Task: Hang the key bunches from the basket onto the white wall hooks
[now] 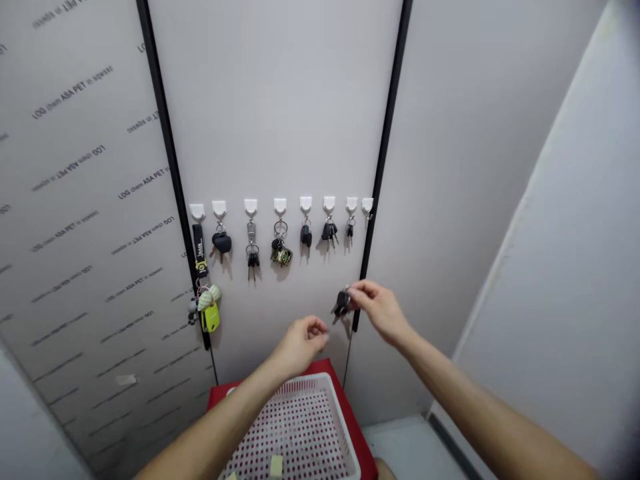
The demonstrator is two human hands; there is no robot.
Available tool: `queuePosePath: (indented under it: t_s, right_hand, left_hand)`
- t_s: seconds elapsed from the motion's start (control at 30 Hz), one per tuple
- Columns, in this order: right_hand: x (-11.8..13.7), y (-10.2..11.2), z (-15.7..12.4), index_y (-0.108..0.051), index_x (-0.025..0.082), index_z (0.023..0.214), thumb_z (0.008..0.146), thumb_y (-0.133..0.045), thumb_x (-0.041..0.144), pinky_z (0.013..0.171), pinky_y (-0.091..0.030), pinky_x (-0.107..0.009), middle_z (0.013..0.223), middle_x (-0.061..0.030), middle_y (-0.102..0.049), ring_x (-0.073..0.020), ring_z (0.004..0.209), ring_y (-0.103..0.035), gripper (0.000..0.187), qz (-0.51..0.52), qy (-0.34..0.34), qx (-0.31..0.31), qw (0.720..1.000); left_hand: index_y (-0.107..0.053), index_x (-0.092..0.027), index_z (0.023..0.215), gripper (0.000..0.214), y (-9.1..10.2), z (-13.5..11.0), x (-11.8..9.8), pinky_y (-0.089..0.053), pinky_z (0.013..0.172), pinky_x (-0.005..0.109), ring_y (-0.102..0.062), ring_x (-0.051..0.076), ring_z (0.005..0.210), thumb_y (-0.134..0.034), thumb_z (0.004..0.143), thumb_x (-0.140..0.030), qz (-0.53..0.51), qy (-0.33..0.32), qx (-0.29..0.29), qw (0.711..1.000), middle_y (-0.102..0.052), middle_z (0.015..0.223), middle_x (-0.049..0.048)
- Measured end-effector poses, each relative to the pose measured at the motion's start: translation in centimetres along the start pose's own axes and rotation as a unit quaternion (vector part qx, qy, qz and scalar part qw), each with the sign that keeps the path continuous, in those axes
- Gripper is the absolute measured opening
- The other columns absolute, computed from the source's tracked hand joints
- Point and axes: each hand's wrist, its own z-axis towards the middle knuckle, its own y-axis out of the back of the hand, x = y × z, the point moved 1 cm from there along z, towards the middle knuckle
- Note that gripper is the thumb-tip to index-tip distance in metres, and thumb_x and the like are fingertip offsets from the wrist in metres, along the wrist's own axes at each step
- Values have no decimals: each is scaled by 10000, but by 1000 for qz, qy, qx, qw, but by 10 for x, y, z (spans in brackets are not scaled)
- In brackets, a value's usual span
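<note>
My right hand (pixel 383 308) pinches the ring of a bunch of black-headed keys (pixel 343 304) between thumb and fingertips. The keys dangle in front of the wall panel, lower than the row of hooks. To their left is my left hand (pixel 303 345), above the basket's far edge, with loosely curled fingers, thumb a little apart and nothing seen in it. Up and to the right, the rightmost white hook (pixel 367 205) has nothing hanging on it. Beside it, a small key bunch (pixel 350 230) hangs from its own hook.
More key bunches hang along the row, among them one with a green ornament (pixel 281 255) and a black strap (pixel 199 247) with a yellow-green tag (pixel 211 318). Below, a white perforated basket (pixel 345 427) sits on a red surface (pixel 367 460), with small pale-yellow blocks (pixel 276 465) inside.
</note>
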Motion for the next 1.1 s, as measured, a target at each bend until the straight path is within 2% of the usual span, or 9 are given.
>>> queuePosePath:
  t_s: [0.13,0.27,0.47,0.67,0.83,0.9,0.97,1.03,1.1]
  right_hand:
    - [32,33,45,-480,135,598,573,-515,279,457,-402,-201,495,31,-496,-49,412,-439,149,62,24,-96,993]
    - [48,51,79,-463,133,581,587,-516,225,404,-395,-180,455,37,-476,-41,379,-428,106,54,32,-155,986]
    - [53,53,109,-433,139,541,622,-486,171,353,-385,-162,429,38,-446,-43,371,-432,102,16,21,-213,977]
    - [48,48,118,-385,154,551,618,-460,117,347,-388,-167,421,41,-446,-48,364,-433,108,14,-30,-248,968]
    - [33,50,115,-386,159,575,598,-424,110,369,-382,-181,458,39,-460,-52,371,-430,66,4,-41,-238,970]
    - [22,48,107,-425,156,615,588,-416,129,376,-362,-179,477,43,-457,-51,376,-416,39,-41,-17,-249,967]
    - [8,39,92,-458,156,668,586,-411,156,383,-331,-180,476,53,-434,-53,381,-387,95,-116,24,-247,962]
    - [-8,21,70,-482,149,710,595,-406,178,398,-305,-188,457,59,-397,-58,389,-354,141,-186,63,-182,964]
    - [-21,-5,45,-501,136,775,608,-401,181,423,-299,-197,442,61,-370,-63,404,-343,199,-216,80,-50,972]
  left_hand:
    - [-445,-128,648,64,1,-1,2,-328,500,186,-406,53,488,-454,586,-141,-14,21,2,1000,-429,529,-43]
    - [-440,-128,631,51,4,-2,5,-322,492,185,-400,49,469,-456,582,-130,-35,31,-3,999,-426,509,-50]
    - [-436,-131,628,40,11,-4,9,-320,491,187,-403,47,462,-444,588,-134,-36,33,1,999,-425,514,-52]
    - [-434,-130,635,44,18,-6,16,-318,491,192,-406,51,465,-438,592,-140,-23,35,-5,999,-417,519,-49]
    - [-436,-125,642,52,21,-9,25,-315,486,189,-402,48,464,-439,593,-142,-40,40,0,998,-417,517,-49]
    - [-439,-122,648,71,25,-10,30,-305,474,183,-389,43,456,-451,580,-136,-51,43,-11,998,-415,517,-52]
    - [-442,-117,672,115,31,-10,35,-274,441,172,-348,32,426,-467,560,-123,-57,46,-40,996,-390,492,-66]
    - [-441,-111,744,199,41,-11,38,-237,413,166,-297,24,397,-474,548,-111,-62,47,-91,993,-353,459,-85]
    - [-406,-104,883,332,52,-13,34,-225,408,163,-273,25,390,-469,557,-110,-72,38,-157,984,-333,448,-95]
